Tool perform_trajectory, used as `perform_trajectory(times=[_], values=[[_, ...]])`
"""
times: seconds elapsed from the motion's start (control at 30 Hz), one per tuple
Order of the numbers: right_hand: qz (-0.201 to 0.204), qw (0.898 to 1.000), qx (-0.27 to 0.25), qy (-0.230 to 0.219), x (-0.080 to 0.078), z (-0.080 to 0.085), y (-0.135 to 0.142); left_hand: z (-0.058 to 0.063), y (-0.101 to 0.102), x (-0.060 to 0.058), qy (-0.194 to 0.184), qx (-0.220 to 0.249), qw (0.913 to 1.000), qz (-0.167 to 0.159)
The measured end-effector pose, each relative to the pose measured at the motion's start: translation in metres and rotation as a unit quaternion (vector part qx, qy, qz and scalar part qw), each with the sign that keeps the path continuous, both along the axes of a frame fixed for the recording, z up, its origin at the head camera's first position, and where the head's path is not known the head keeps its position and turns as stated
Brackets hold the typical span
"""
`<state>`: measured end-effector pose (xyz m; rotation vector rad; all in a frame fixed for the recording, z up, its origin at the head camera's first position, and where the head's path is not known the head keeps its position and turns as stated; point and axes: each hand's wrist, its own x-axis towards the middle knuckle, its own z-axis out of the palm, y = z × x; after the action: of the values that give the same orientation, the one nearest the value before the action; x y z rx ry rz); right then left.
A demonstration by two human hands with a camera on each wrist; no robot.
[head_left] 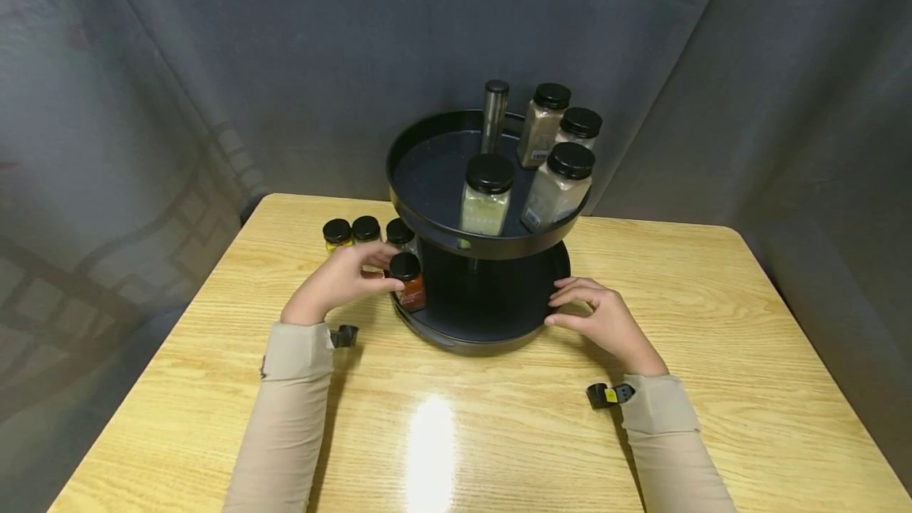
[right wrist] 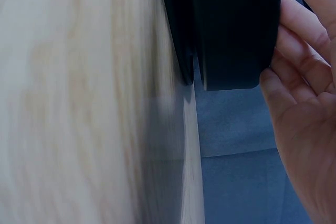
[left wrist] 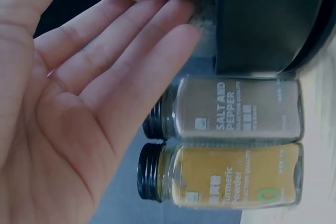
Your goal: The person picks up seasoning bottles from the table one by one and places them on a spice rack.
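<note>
My left hand (head_left: 351,274) holds a spice jar of red powder (head_left: 411,295), black-lidded and upright at the left edge of the lower tier of a black two-tier turntable (head_left: 492,348). In the left wrist view, the fingers lie along the jar's side; its base is hidden behind the rim. At the right edge of the lower tier, my right hand (head_left: 594,313) grips the rim with bent fingers and thumb. The right wrist view shows fingertips on that black rim (right wrist: 236,40).
On the upper tier stand several jars, including a pale green one (head_left: 486,200), around a metal post (head_left: 495,113). Left of the turntable, on the wooden table (head_left: 712,323), are a turmeric jar (left wrist: 236,177), a salt and pepper jar (left wrist: 236,108) and another black-lidded jar (head_left: 400,233). A grey curtain hangs behind.
</note>
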<state>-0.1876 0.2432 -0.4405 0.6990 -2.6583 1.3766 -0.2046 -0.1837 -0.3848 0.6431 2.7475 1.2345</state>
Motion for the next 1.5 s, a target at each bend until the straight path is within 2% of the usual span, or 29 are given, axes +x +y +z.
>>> perform_trajectory(times=[0.3, 0.43, 0.53, 0.67, 0.83, 0.97, 1.07, 1.3, 1.4, 1.5], values=[[0.002, 1.000, -0.008, -0.008, -0.001, -0.003, 0.000, 0.004, -0.009, 0.001, 0.033, 0.006, 0.9994, 0.004], [-0.001, 1.000, -0.005, -0.008, -0.001, -0.002, 0.001, 0.007, -0.014, 0.002, 0.052, 0.010, 0.9983, 0.024], [-0.002, 1.000, -0.001, -0.005, -0.001, -0.002, 0.001, 0.009, -0.018, 0.003, 0.081, 0.022, 0.9955, 0.044], [-0.002, 1.000, -0.002, -0.004, -0.001, -0.001, 0.002, 0.011, -0.020, 0.004, 0.147, 0.036, 0.9863, 0.067], [0.002, 1.000, -0.006, -0.002, -0.001, -0.002, 0.002, 0.008, -0.023, 0.004, 0.227, 0.028, 0.9679, 0.104], [0.003, 1.000, -0.008, -0.003, -0.001, -0.003, 0.002, 0.003, -0.027, 0.001, 0.264, 0.014, 0.9535, 0.144], [0.001, 1.000, -0.005, -0.002, -0.001, -0.003, 0.001, -0.001, -0.031, -0.002, 0.265, 0.011, 0.9495, 0.168], [-0.001, 1.000, -0.006, -0.004, -0.001, -0.002, 0.001, -0.012, -0.038, -0.009, 0.236, 0.033, 0.9493, 0.205], [0.000, 1.000, -0.008, -0.005, -0.001, -0.002, 0.002, -0.019, -0.041, -0.011, 0.208, 0.036, 0.9536, 0.215], [0.002, 1.000, -0.010, -0.005, -0.001, -0.003, 0.001, -0.026, -0.045, -0.013, 0.161, 0.038, 0.9609, 0.222]])
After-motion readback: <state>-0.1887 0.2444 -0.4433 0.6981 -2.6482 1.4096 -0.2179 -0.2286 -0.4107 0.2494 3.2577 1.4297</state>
